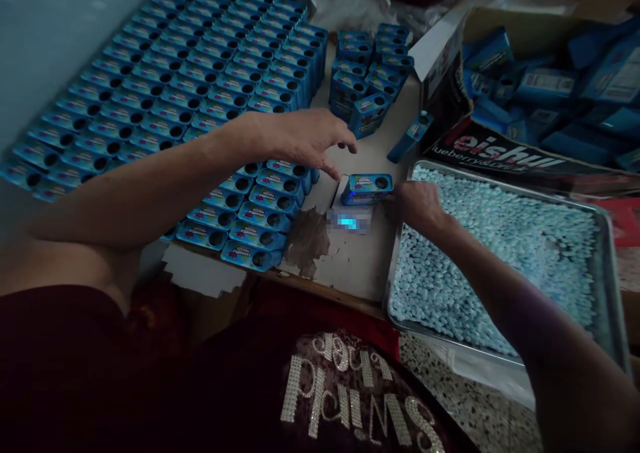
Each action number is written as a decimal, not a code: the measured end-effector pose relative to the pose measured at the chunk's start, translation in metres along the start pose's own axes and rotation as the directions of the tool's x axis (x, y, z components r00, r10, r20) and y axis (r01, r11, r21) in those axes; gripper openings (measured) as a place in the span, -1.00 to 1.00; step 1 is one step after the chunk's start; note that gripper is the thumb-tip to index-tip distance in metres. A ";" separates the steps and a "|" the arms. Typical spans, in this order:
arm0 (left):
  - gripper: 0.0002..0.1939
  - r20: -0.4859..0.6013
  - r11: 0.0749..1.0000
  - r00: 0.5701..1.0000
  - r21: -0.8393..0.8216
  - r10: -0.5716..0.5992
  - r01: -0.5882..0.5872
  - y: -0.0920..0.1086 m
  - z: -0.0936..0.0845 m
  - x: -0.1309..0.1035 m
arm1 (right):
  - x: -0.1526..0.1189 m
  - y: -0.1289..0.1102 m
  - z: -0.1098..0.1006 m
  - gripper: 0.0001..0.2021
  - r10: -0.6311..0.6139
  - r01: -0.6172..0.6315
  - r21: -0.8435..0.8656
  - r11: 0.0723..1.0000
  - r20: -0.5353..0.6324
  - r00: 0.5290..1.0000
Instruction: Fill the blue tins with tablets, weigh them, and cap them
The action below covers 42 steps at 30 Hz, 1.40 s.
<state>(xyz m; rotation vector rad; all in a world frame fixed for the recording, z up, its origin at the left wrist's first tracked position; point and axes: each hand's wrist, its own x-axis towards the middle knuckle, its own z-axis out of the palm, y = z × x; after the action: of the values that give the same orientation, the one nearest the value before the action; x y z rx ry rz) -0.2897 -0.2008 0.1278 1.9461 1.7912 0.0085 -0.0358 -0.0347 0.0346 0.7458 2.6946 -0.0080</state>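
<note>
One blue box (367,190), lettered top with dark round hole (384,182); left hand (311,136) unclenched nearby, right hand (420,204) of unclear grip

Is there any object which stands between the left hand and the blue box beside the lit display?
Nothing visible does. The left hand is open, its fingertips up and left of the blue box in the picture, with only a gap between. The right hand is at the box's right end, outside that path.
</note>
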 end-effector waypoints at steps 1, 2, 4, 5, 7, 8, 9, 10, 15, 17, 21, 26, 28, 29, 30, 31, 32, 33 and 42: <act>-0.07 -0.006 1.000 1.000 0.002 -0.007 0.007 -0.001 0.000 -0.001 | 0.002 0.000 0.005 -0.72 -0.030 0.030 -0.017 0.999 0.002 1.000; -0.08 -0.012 1.000 1.000 0.001 -0.010 0.010 -0.002 0.000 -0.002 | 0.003 0.000 0.009 -0.75 -0.058 0.058 -0.005 0.998 -0.012 0.998; -0.11 -0.017 1.000 1.000 -0.006 -0.015 0.015 -0.006 0.001 -0.003 | 0.004 0.004 0.016 -0.81 -0.109 0.112 0.053 0.992 -0.059 0.992; -0.12 -0.015 1.000 1.000 -0.010 -0.018 0.018 -0.007 0.001 -0.003 | 0.005 0.007 0.019 -0.84 -0.125 0.131 0.077 0.988 -0.073 0.989; -0.11 -0.011 1.000 1.000 -0.019 -0.019 0.018 -0.009 0.002 -0.002 | 0.003 0.015 0.021 -0.88 -0.121 0.132 0.113 0.985 -0.097 0.988; -0.10 -0.013 1.000 1.000 -0.024 -0.014 0.013 -0.010 0.002 -0.001 | 0.001 0.021 0.020 -0.87 -0.105 0.121 0.135 0.983 -0.118 0.987; -0.09 -0.017 1.000 1.000 -0.031 -0.006 0.006 -0.010 0.002 0.000 | -0.002 0.028 0.019 -0.86 -0.085 0.109 0.165 0.980 -0.148 0.985; -0.10 -0.021 0.999 1.000 -0.036 0.001 -0.002 -0.010 0.001 0.000 | -0.005 0.035 0.015 -0.84 -0.066 0.102 0.203 0.974 -0.178 0.982; -0.11 -0.050 0.999 0.998 -0.016 0.048 -0.049 -0.004 0.002 0.005 | -0.030 0.065 -0.022 -0.80 -0.060 0.093 0.431 0.897 -0.089 0.994; -0.13 -0.051 0.997 0.996 -0.009 0.070 -0.071 0.001 0.006 0.009 | -0.039 0.065 -0.041 -0.81 -0.035 0.046 0.475 0.879 -0.033 0.999; -0.18 -0.055 0.997 0.995 -0.003 0.082 -0.083 0.014 0.018 0.015 | -0.045 0.041 -0.071 -0.79 -0.006 0.069 0.560 0.826 -0.113 0.994; -0.19 -0.068 0.998 0.996 0.039 0.057 -0.054 0.025 0.018 0.007 | -0.035 0.004 -0.090 -0.89 -0.130 0.231 0.501 0.834 -0.230 0.965; -0.18 -0.060 0.998 0.997 0.042 0.052 -0.049 0.024 0.014 0.001 | -0.025 -0.002 -0.092 -0.89 -0.149 0.233 0.475 0.849 -0.209 0.967; -0.18 -0.053 0.998 0.998 0.041 0.045 -0.043 0.023 0.012 -0.002 | -0.020 -0.003 -0.092 -0.88 -0.151 0.226 0.475 0.850 -0.192 0.970; -0.18 -0.047 0.999 0.998 0.040 0.035 -0.033 0.022 0.011 -0.004 | -0.014 -0.001 -0.092 -0.87 -0.157 0.220 0.486 0.846 -0.167 0.973; -0.19 -0.044 0.999 0.999 0.038 0.022 -0.021 0.022 0.010 -0.007 | -0.009 0.001 -0.091 -0.87 -0.167 0.215 0.507 0.835 -0.138 0.976; -0.19 -0.041 0.999 0.999 0.036 0.010 -0.009 0.021 0.010 -0.008 | -0.004 0.004 -0.090 -0.87 -0.176 0.206 0.535 0.820 -0.107 0.979; -0.20 -0.041 0.999 0.999 0.032 0.005 -0.004 0.020 0.010 -0.009 | 0.001 0.007 -0.088 -0.87 -0.184 0.195 0.564 0.802 -0.077 0.980; -0.22 -0.080 0.998 0.996 -0.018 0.050 -0.052 -0.001 0.019 -0.007 | 0.004 0.003 -0.095 -0.81 -0.216 0.231 0.647 0.726 -0.104 0.971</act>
<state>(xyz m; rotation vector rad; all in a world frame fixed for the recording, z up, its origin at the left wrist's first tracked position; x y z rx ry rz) -0.2850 -0.2134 0.1134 2.0023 1.7834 0.1220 -0.0686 -0.0209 0.1223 0.5760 2.7726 -1.0691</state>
